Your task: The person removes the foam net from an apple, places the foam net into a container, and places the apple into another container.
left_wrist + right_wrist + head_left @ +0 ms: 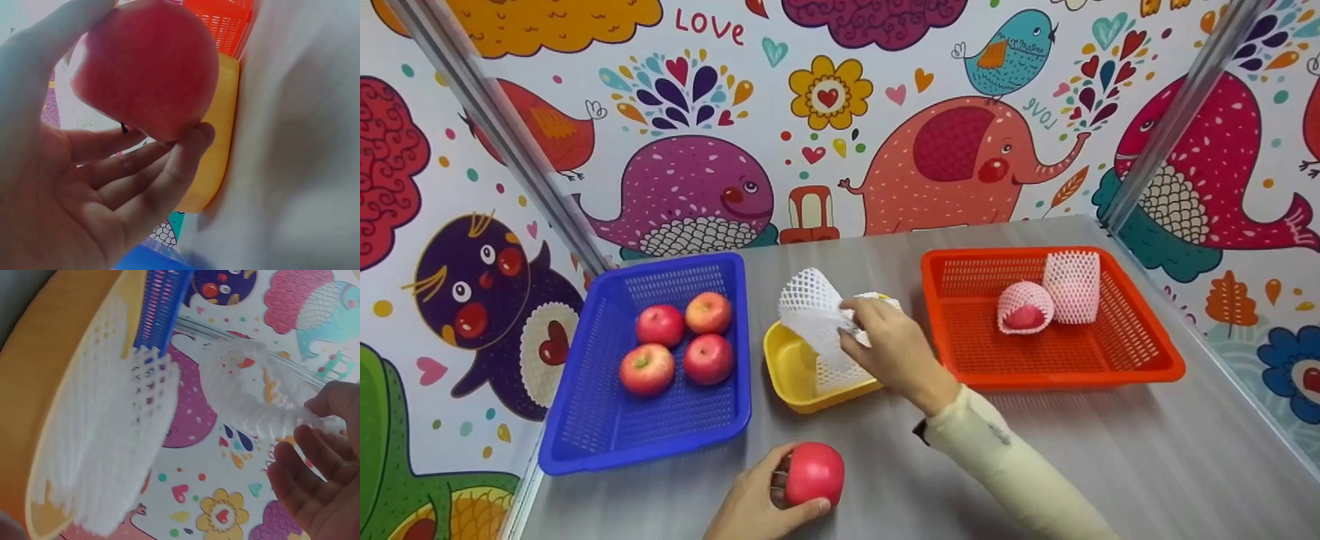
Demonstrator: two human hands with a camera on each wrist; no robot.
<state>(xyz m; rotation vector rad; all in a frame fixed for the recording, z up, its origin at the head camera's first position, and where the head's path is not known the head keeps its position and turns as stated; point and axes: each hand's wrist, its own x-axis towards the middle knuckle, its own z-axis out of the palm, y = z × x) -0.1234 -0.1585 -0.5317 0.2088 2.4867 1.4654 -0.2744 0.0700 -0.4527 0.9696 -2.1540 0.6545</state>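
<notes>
In the head view a red apple (819,476) is held by my left hand (754,499) near the front of the table, with thumb and fingers around its sides. The left wrist view shows the same apple (149,67) large, its stem pointing toward the palm. My right hand (894,346) pinches a white foam net sleeve (808,300) between thumb and fingers, above the yellow basket (789,375). In the right wrist view the sleeve (222,391) hangs with its mouth spread in a ring. More white foam nets (107,433) lie in the yellow basket.
A blue basket (649,431) on the left has several apples (660,325) inside. The orange-red basket (967,326) on the right contains an apple in a pink foam net (1025,307) and another pink net (1074,289). Printed wall panels (825,45) enclose the table.
</notes>
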